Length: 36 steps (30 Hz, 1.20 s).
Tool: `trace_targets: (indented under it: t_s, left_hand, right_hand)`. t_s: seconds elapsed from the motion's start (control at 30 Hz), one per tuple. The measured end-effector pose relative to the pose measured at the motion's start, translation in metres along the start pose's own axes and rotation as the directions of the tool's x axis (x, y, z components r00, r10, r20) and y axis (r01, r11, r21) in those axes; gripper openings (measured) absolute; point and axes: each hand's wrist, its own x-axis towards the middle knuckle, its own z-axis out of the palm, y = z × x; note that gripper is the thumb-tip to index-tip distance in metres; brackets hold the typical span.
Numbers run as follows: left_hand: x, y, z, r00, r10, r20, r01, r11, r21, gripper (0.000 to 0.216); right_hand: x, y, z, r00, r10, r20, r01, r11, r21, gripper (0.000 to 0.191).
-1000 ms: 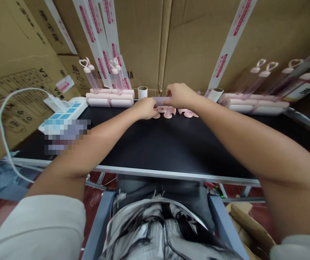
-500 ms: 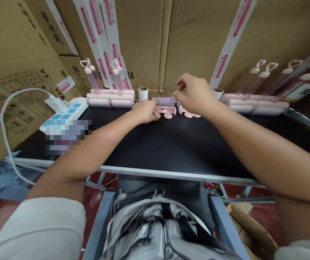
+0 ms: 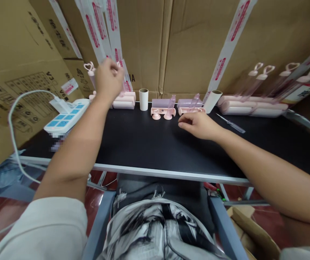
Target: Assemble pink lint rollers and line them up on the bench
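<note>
My left hand (image 3: 108, 80) is raised at the back left, its fingers pinched on the pink heart-shaped top of a clear tube (image 3: 118, 64), mostly hidden behind the hand. Over the black table, my right hand (image 3: 199, 125) is low and palm down, loosely curled, with nothing visible in it. Just behind it lies a pink holder (image 3: 183, 111) with a clear tube (image 3: 195, 102) and a lilac panel, partly covered by the hand. A second pink holder (image 3: 163, 111) sits to its left, with two round pink pieces (image 3: 156, 116) in front.
White cardboard tubes (image 3: 143, 100) flank the pink holders. Pink rolls (image 3: 123, 100) with heart-topped tubes stand left, and more pink rolls (image 3: 254, 107) stand right. A clear-handled blade tool (image 3: 234, 125) lies at right. A power strip (image 3: 66, 115) and white cable occupy the left; cardboard (image 3: 192, 47) walls the back.
My left hand has left the left pink holder and risen left to the heart-topped tubes. My right hand has come down and nearer, uncovering the right-hand holder and the blade tool.
</note>
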Motion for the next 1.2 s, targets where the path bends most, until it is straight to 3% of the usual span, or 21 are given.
trace_targets:
  t_s: [0.03,0.1,0.27,0.4,0.5,0.6,0.7,0.77,0.83,0.93,1.03,1.2]
  left_hand:
    - [0.007,-0.012,-0.002,0.997,-0.039,-0.06,0.039,0.999,-0.007,0.03]
    - [0.015,-0.033,0.001,0.992,-0.099,-0.075,0.1,0.995,0.006,0.043]
    - [0.011,-0.055,0.033,0.967,-0.245,0.073,0.234,0.963,0.135,0.078]
    - [0.003,-0.052,0.046,0.949,-0.284,0.138,0.252,0.944,0.213,0.054]
    - [0.004,-0.047,0.034,0.954,-0.281,0.105,0.253,0.942,0.223,0.033]
    - [0.009,-0.034,0.008,0.975,-0.218,0.037,0.21,0.967,0.146,0.03]
    - [0.006,-0.005,-0.012,0.982,-0.164,-0.095,0.165,0.986,0.0,0.032]
    - [-0.009,0.021,-0.015,0.991,-0.13,-0.017,0.123,0.97,-0.209,0.037]
    - [-0.035,0.049,-0.008,0.989,-0.094,0.111,0.133,0.895,-0.426,0.038]
    - [-0.077,0.081,0.009,0.949,0.042,0.314,0.162,0.787,-0.595,0.041]
    - [-0.1,0.096,0.021,0.932,0.114,0.345,0.139,0.765,-0.629,0.045]
    - [-0.098,0.091,0.026,0.945,0.103,0.311,0.126,0.762,-0.635,0.043]
  right_hand:
    - [0.0,-0.001,0.0,1.0,0.001,-0.005,-0.001,1.0,0.024,0.021]
    - [-0.001,-0.004,0.002,1.0,-0.005,-0.011,0.005,0.997,0.073,0.022]
    - [-0.005,-0.012,0.008,0.997,-0.057,0.046,0.049,0.987,0.153,0.023]
    - [-0.006,-0.014,0.009,0.992,-0.09,0.092,0.071,0.979,0.194,0.024]
    - [-0.007,-0.014,0.009,0.989,-0.105,0.107,0.08,0.973,0.216,0.025]
    - [-0.008,-0.015,0.01,0.989,-0.096,0.109,0.065,0.965,0.253,0.026]
    - [-0.009,-0.017,0.014,0.991,-0.042,0.129,-0.009,0.929,0.371,0.032]
    - [-0.009,-0.021,0.018,0.989,0.018,0.146,-0.089,0.864,0.496,0.045]
    - [-0.008,-0.027,0.021,0.989,0.062,0.131,-0.131,0.771,0.623,0.066]
    - [-0.008,-0.037,0.023,0.997,0.079,0.019,-0.067,0.673,0.737,0.075]
    - [-0.008,-0.045,0.019,0.987,0.118,-0.105,0.0,0.665,0.747,0.063]
    - [-0.007,-0.047,0.012,0.968,0.174,-0.183,0.027,0.651,0.759,0.063]
